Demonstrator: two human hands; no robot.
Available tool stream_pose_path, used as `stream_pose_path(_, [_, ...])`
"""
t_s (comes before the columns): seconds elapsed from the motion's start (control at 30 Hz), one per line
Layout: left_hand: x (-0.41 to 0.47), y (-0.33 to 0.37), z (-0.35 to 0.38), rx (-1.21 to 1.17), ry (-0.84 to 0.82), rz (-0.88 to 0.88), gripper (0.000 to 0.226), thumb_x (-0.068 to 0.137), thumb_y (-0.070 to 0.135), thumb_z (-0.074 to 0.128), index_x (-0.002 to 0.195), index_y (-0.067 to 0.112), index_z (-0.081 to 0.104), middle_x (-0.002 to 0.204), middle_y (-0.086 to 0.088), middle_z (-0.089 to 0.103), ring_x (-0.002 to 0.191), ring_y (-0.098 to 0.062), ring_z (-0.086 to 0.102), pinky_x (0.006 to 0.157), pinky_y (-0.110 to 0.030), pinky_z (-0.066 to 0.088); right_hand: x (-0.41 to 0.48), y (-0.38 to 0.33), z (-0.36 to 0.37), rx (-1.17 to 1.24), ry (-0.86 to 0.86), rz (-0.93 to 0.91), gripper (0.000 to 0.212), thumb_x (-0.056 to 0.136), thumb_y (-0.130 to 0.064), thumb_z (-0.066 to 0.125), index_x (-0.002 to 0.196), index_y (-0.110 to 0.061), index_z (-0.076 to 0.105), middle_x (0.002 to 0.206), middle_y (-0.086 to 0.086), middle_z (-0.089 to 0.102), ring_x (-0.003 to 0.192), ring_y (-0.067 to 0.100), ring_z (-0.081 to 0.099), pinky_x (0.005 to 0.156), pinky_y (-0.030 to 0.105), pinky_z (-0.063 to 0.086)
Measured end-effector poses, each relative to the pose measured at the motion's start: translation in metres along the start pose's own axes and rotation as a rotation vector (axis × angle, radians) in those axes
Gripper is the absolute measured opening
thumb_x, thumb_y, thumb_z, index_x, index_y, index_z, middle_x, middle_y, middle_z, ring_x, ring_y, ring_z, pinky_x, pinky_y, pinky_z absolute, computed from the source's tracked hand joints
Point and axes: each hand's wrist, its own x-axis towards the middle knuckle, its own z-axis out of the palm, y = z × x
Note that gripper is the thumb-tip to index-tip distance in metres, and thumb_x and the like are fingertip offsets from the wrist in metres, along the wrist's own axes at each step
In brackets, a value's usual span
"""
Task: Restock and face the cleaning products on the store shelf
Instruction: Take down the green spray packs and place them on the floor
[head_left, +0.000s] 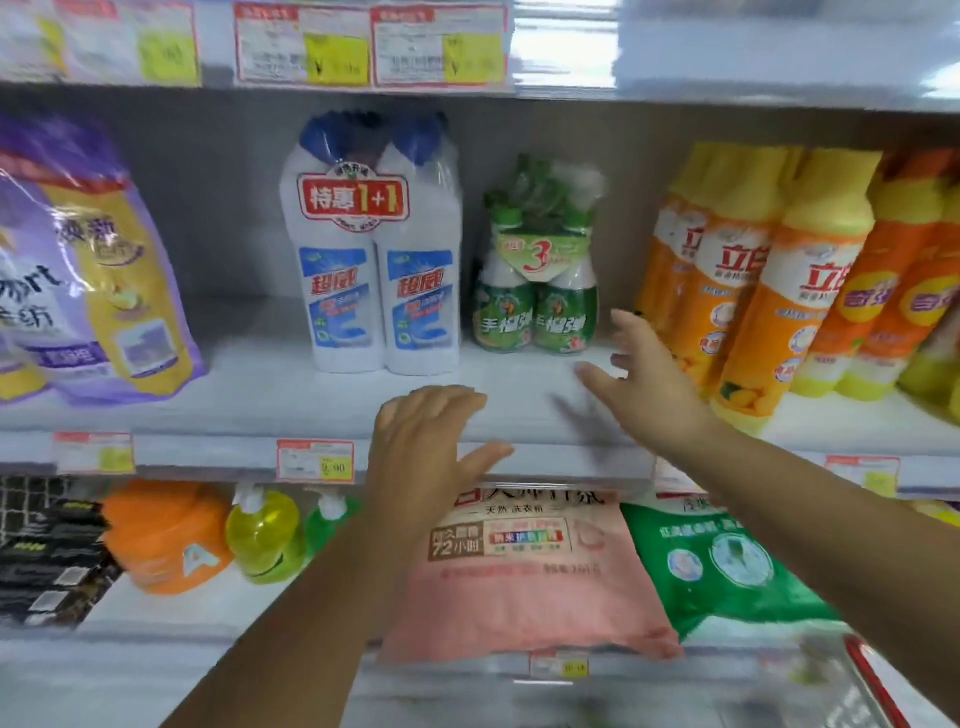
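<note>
The single head camera faces the shelf (291, 405) squarely from close range, angled slightly downward, with both forearms reaching in from below.

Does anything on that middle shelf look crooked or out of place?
Yes. The orange and yellow bottles on the right stand tilted, tops toward the right, though the wide lens may exaggerate it. The white twin-pack and green pack sit well back from the front edge of the shelf, unfaced. Nothing looks spilled.
</note>
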Motion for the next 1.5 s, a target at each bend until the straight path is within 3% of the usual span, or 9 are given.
stream_pose_path(0.33, [0.004,-0.012,0.019,-0.009,0.182,0.098,0.054,0.086,0.073,0.041,0.114,0.035,0.066,0.112,0.017,0.066,0.107,-0.006,0.051,0.092,-0.027,0.027,0.108,0.020,0.036,0.116,0.087,0.165,0.099,0.078,-0.023,0.084,0.154,-0.016,0.020,0.141,0.003,0.050,0.125,0.024,0.052,0.097,0.031,0.043])
stream_pose_path(0.63, [0.002,-0.008,0.011,-0.039,0.102,0.069,0.053,0.086,0.071,0.045,0.118,0.033,0.064,0.115,0.017,0.064,0.109,-0.008,0.055,0.096,-0.025,0.026,0.071,0.019,0.021,0.074,0.132,0.022,0.057,0.070,-0.014,0.088,0.109,-0.024,0.049,0.098,-0.011,0.059,0.091,0.012,0.059,0.084,0.032,0.047])
stream_pose_path(0.77, [0.000,0.011,-0.013,-0.142,-0.024,-0.092,0.077,0.087,0.067,0.051,0.151,0.029,0.031,0.150,0.011,0.040,0.139,-0.012,0.033,0.115,-0.027,0.013,0.027,0.012,0.001,0.062,0.131,-0.058,0.061,0.067,-0.021,0.090,0.116,-0.027,0.055,0.118,-0.006,0.062,0.106,0.011,0.060,0.093,0.036,0.054])
stream_pose_path(0.87, [-0.006,0.036,-0.041,-0.437,-0.129,-0.219,0.093,0.086,0.057,0.064,0.156,0.034,0.007,0.159,0.013,0.018,0.146,-0.005,0.013,0.119,-0.027,0.014,-0.010,-0.004,-0.023,0.133,0.085,-0.128,0.059,0.070,-0.019,0.088,0.114,-0.040,0.055,0.115,-0.013,0.062,0.104,-0.003,0.059,0.086,0.017,0.051])
stream_pose_path(1.03, [-0.016,0.075,-0.085,-0.927,-0.362,-0.397,0.092,0.069,0.029,0.089,0.138,0.046,0.031,0.120,0.022,0.064,0.100,0.010,0.063,0.089,-0.018,0.051,-0.073,-0.021,-0.069,0.177,-0.064,-0.081,0.070,0.066,-0.025,0.089,0.127,-0.035,0.056,0.117,-0.018,0.068,0.110,0.004,0.061,0.095,0.031,0.051])
stream_pose_path(1.17, [-0.051,0.102,-0.096,-1.090,-0.448,-0.485,0.074,0.064,0.001,0.089,0.122,0.030,0.052,0.109,0.005,0.073,0.099,-0.011,0.070,0.091,-0.032,0.056,-0.119,-0.025,-0.099,0.223,-0.181,0.049,0.108,0.062,-0.036,0.087,0.150,-0.038,0.025,0.137,-0.008,0.055,0.121,0.011,0.055,0.097,0.035,0.050])
stream_pose_path(1.27, [-0.089,0.129,-0.097,-1.056,-0.416,-0.509,0.086,0.056,-0.001,0.090,0.128,0.029,0.051,0.107,0.008,0.073,0.096,-0.010,0.071,0.087,-0.030,0.058,-0.150,-0.035,-0.121,0.446,-0.156,0.134,0.080,0.079,-0.023,0.077,0.144,-0.036,0.032,0.130,-0.016,0.050,0.107,0.000,0.057,0.086,0.017,0.046])
stream_pose_path(1.37, [-0.119,0.150,-0.096,-1.067,-0.407,-0.507,0.092,0.061,-0.009,0.087,0.130,0.034,0.043,0.114,0.014,0.067,0.092,0.000,0.070,0.074,-0.018,0.056,-0.176,-0.031,-0.134,0.569,-0.198,0.241,0.066,0.069,-0.035,0.074,0.130,-0.038,0.049,0.137,-0.003,0.052,0.113,0.008,0.058,0.101,0.036,0.045])
stream_pose_path(1.5, [-0.135,0.162,-0.101,-1.051,-0.534,-0.469,0.083,0.071,-0.006,0.082,0.134,0.029,0.041,0.112,0.017,0.060,0.085,0.012,0.066,0.069,-0.010,0.051,-0.197,-0.018,-0.151,0.736,-0.322,0.252,0.022,0.075,-0.050,0.072,0.083,-0.030,0.075,0.097,-0.002,0.075,0.106,0.024,0.068,0.103,0.043,0.046])
